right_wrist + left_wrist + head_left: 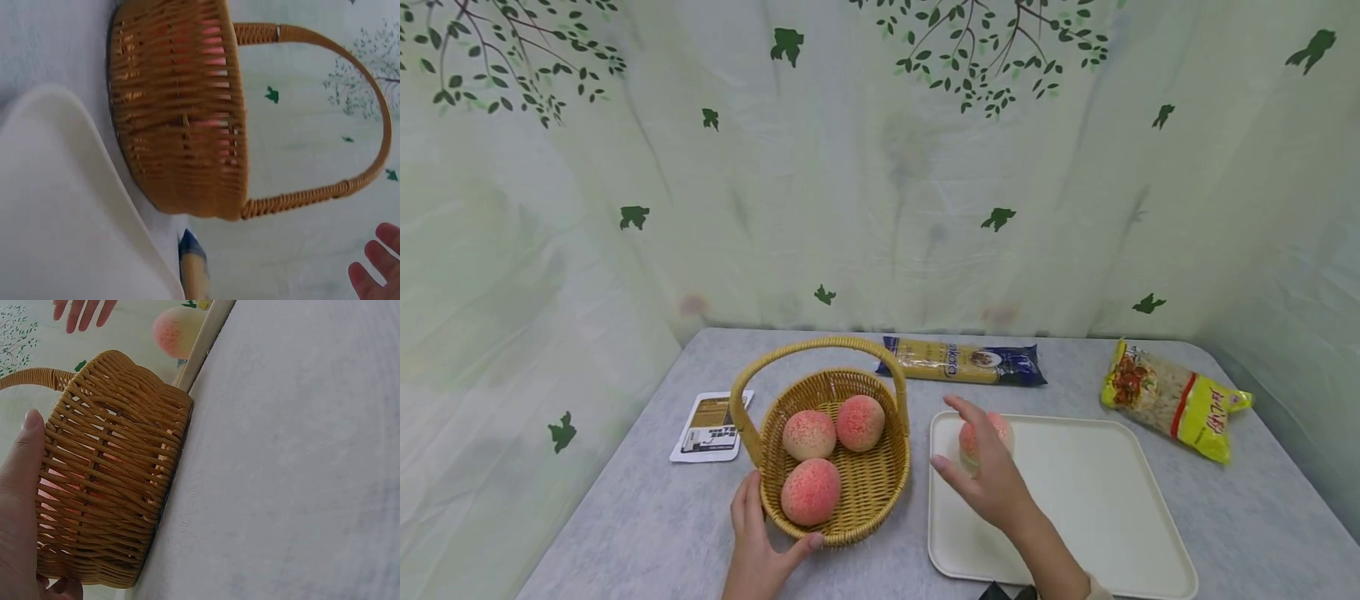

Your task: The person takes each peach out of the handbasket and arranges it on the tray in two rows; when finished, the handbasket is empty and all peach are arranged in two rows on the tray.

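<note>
A wicker basket with a tall arched handle stands on the table, holding several pink-and-cream peaches. My left hand holds its near left side, fingers along the outer wall and thumb at the front rim. In the left wrist view that thumb lies by the basket's rim. Another peach sits at the back left corner of a white tray. My right hand is spread in the air over that corner, partly covering the peach in the head view, with nothing in its grasp.
Behind the basket lies a long pasta packet with blue ends. A yellow-and-red food bag is at the back right, beyond the tray. Left of the basket is a flat brown-and-white card. A leaf-printed curtain hangs behind the table.
</note>
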`<action>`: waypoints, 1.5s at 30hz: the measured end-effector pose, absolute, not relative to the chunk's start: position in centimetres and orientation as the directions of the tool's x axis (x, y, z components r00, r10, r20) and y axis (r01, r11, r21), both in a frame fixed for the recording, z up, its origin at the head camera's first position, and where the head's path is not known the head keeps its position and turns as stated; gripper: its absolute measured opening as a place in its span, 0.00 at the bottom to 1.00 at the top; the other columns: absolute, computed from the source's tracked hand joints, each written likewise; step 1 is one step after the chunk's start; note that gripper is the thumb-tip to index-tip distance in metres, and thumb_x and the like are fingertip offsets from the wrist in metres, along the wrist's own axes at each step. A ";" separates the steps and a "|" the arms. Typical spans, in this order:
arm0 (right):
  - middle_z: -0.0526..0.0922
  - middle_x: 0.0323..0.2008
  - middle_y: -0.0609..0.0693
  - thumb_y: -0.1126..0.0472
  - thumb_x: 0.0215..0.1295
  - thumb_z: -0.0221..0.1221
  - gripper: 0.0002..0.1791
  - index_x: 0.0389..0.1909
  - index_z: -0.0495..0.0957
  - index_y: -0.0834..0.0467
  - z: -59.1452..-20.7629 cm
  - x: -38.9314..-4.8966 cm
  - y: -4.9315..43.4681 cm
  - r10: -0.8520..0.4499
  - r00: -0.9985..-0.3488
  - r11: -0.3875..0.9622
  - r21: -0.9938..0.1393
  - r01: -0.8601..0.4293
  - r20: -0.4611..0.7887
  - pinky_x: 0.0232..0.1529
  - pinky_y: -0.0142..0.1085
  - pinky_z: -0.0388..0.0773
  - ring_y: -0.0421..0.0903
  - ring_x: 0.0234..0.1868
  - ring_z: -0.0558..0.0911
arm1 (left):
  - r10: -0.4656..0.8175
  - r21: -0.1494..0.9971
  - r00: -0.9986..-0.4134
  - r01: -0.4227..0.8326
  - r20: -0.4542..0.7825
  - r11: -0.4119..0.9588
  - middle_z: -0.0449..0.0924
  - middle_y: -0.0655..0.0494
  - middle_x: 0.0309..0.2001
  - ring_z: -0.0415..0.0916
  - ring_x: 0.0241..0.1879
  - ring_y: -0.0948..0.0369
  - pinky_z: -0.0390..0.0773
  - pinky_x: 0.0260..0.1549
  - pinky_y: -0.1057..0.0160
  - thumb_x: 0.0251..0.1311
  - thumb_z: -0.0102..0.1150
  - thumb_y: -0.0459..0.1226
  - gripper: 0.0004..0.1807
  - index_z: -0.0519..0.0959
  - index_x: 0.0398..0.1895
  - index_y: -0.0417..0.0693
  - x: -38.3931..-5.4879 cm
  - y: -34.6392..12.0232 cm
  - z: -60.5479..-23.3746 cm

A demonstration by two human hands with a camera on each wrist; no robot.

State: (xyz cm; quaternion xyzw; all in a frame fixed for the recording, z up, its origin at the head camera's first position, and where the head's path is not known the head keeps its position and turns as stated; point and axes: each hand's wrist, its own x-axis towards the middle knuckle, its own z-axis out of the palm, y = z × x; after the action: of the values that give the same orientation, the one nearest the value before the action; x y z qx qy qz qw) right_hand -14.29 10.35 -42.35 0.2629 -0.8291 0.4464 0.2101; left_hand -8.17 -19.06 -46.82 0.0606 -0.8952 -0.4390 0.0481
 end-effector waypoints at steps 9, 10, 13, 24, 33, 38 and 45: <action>0.60 0.63 0.49 0.53 0.57 0.60 0.40 0.67 0.51 0.54 -43.2 -14.2 6.5 -0.429 -0.746 0.375 -0.651 -0.660 0.510 0.55 0.44 0.66 0.48 0.59 0.64 | -0.149 0.797 -0.989 -0.074 0.020 0.599 0.31 0.37 0.64 0.41 0.62 0.39 0.56 0.54 0.39 0.43 0.68 0.51 0.63 0.32 0.68 0.40 -8.2 -19.0 -46.9; 0.59 0.63 0.49 0.52 0.58 0.60 0.40 0.67 0.50 0.54 -43.3 -14.3 6.1 -0.438 -0.751 0.370 -0.662 -0.652 0.494 0.55 0.44 0.65 0.48 0.60 0.64 | -0.149 0.797 -0.989 -0.071 0.023 0.599 0.31 0.37 0.64 0.41 0.62 0.39 0.56 0.54 0.39 0.43 0.68 0.51 0.63 0.32 0.68 0.40 -8.2 -19.0 -46.9; 0.57 0.64 0.47 0.47 0.59 0.58 0.41 0.67 0.49 0.53 -43.6 -14.4 5.2 -0.464 -0.769 0.376 -0.688 -0.621 0.441 0.56 0.44 0.64 0.46 0.62 0.61 | -0.147 0.799 -0.989 -0.061 0.035 0.598 0.31 0.36 0.63 0.42 0.62 0.39 0.56 0.54 0.39 0.43 0.68 0.50 0.62 0.33 0.68 0.39 -8.2 -19.0 -47.0; 0.56 0.65 0.51 0.42 0.57 0.56 0.44 0.68 0.47 0.53 -44.2 -15.1 3.1 -0.490 -0.802 0.428 -0.707 -0.564 0.343 0.57 0.47 0.62 0.48 0.63 0.59 | -0.148 0.800 -0.989 -0.071 0.022 0.596 0.31 0.36 0.63 0.41 0.62 0.39 0.55 0.55 0.39 0.43 0.68 0.51 0.62 0.33 0.68 0.39 -8.2 -18.9 -46.7; 0.61 0.62 0.51 0.39 0.57 0.55 0.43 0.68 0.48 0.50 -43.7 -15.6 2.2 -0.531 -0.783 0.441 -0.683 -0.582 0.324 0.52 0.47 0.68 0.46 0.58 0.66 | -0.149 0.797 -0.988 -0.056 0.043 0.602 0.32 0.36 0.63 0.43 0.61 0.39 0.56 0.54 0.39 0.43 0.68 0.50 0.62 0.33 0.68 0.39 -8.1 -19.0 -46.8; 0.62 0.62 0.48 0.39 0.56 0.55 0.42 0.67 0.50 0.50 -43.3 -16.0 1.9 -0.557 -0.781 0.451 -0.687 -0.570 0.283 0.54 0.45 0.67 0.46 0.59 0.65 | -0.149 0.796 -0.988 -0.064 0.033 0.601 0.32 0.36 0.64 0.42 0.62 0.39 0.56 0.54 0.39 0.44 0.68 0.51 0.62 0.33 0.68 0.40 -8.1 -19.1 -46.8; 0.61 0.63 0.46 0.40 0.55 0.57 0.44 0.69 0.48 0.48 -43.3 -16.7 1.2 -0.609 -0.762 0.439 -0.707 -0.554 0.219 0.55 0.43 0.66 0.44 0.59 0.66 | -0.144 0.798 -0.989 -0.067 0.025 0.598 0.31 0.36 0.64 0.42 0.62 0.39 0.56 0.54 0.39 0.44 0.67 0.50 0.62 0.32 0.68 0.40 -8.1 -19.1 -46.6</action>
State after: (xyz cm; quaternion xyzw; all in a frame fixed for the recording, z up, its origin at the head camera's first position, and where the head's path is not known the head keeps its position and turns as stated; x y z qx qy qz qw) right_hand -16.74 1.20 -43.30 0.3431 -0.8475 0.4036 -0.0340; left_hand -8.12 -19.08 -46.63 0.0589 -0.8929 -0.4443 0.0432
